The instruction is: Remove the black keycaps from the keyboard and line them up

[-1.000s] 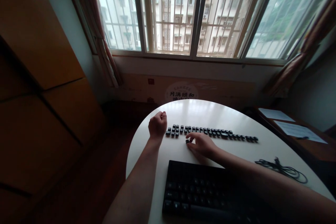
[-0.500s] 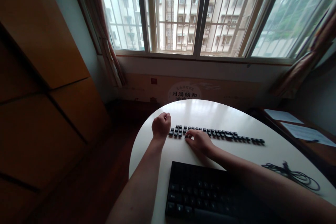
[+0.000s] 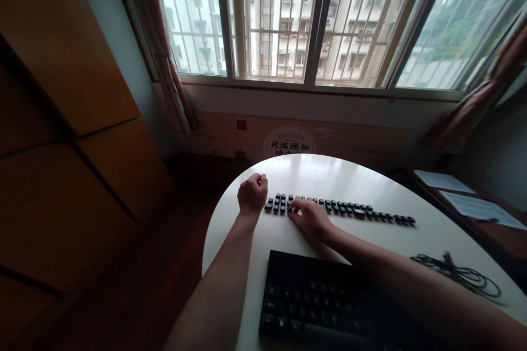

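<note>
- Nearest to me, the black keyboard (image 3: 317, 301) lies on the white table (image 3: 263, 236); the frame cuts off its lower edge, and shadow and my right forearm (image 3: 391, 269) swallow its right side. I see pale legends on its keys but cannot read them.
- A black cable (image 3: 455, 271) lies in loose coils by the table's right edge, beyond that forearm.
- My right hand (image 3: 310, 215) reaches in from the right, wrist low, back of the hand up. Thumb and forefinger are bent to a narrow gap at the row of loose black keycaps (image 3: 345, 209); I cannot tell whether they grip one.
- The keycaps run across the table's far half, bunched two or three deep at the left end, trailing off toward the right edge. My right hand hides some of them, and their lettering is too small to read.
- My left hand (image 3: 252, 193) is curled into a fist near the table's left edge, just beside the row's left end; whether anything is inside I cannot tell.
- On a brown side table (image 3: 504, 236) lie printed sheets (image 3: 480, 208), unreadable from here.
- Behind the table's far edge, a panel (image 3: 349, 134) reads 月满颐和; the edge cuts off the line below.
- Farthest, a barred window (image 3: 280, 27).
</note>
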Tool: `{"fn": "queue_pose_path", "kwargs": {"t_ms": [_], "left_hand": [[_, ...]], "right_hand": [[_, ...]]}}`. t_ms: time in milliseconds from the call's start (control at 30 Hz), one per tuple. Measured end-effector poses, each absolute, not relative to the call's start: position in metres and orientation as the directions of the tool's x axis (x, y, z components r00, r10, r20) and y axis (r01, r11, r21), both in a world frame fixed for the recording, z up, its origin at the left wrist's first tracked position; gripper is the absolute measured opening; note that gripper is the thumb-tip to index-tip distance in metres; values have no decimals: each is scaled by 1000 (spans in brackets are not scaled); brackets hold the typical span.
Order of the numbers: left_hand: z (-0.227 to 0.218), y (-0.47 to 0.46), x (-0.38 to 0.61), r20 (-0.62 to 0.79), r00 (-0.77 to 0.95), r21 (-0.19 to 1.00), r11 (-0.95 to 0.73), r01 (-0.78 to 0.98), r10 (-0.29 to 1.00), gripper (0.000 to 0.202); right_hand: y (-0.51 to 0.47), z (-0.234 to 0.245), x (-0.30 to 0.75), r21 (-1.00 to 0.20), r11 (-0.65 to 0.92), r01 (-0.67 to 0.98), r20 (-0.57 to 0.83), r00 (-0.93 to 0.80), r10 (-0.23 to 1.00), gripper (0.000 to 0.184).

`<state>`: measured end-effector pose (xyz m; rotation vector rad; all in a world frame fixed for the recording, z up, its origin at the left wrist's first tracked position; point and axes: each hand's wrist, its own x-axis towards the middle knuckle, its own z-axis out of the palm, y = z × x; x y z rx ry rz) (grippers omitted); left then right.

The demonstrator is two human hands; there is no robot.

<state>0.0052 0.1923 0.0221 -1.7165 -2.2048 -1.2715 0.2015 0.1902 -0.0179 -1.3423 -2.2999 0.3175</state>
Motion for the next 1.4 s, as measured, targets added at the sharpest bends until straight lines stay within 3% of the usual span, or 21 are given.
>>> {"fn": "queue_pose_path", "kwargs": {"t_ms": [367,600,700,767,900,967,1033,1200,1400], "left_hand": [[24,191,6,532,-363,550,14,835,765,35],[40,182,15,514,-192,513,-120,850,836,36],[47,170,29,367,84,488,-268,831,926,36],[49,159,44,160,326,514,-360,778,932,32],[45,142,74,-165,601,497,-460,735,782,27],[41,140,84,-241,647,491,-484,724,724,23],[38,142,87,-291,661,488,-487,724,692,22],[34,152,82,-415,686,536,-448,715,598,31],[33,159,78,-509,690,571,-399,718,514,31]], "right_hand": [[184,-4,210,-457,525,718,313,-423,851,17],[146,39,269,-782,553,287,452,-350,821,51],[119,48,295,-848,486,209,415,-308,856,62],[102,49,306,-907,387,164,305,-378,874,65],[77,49,312,-939,289,188,108,-637,764,41],[70,47,311,-926,314,209,67,-729,681,27],[67,42,308,-925,321,203,54,-766,641,25],[66,13,299,-959,214,183,26,-701,713,18],[65,3,293,-954,222,201,35,-660,751,14]]}}
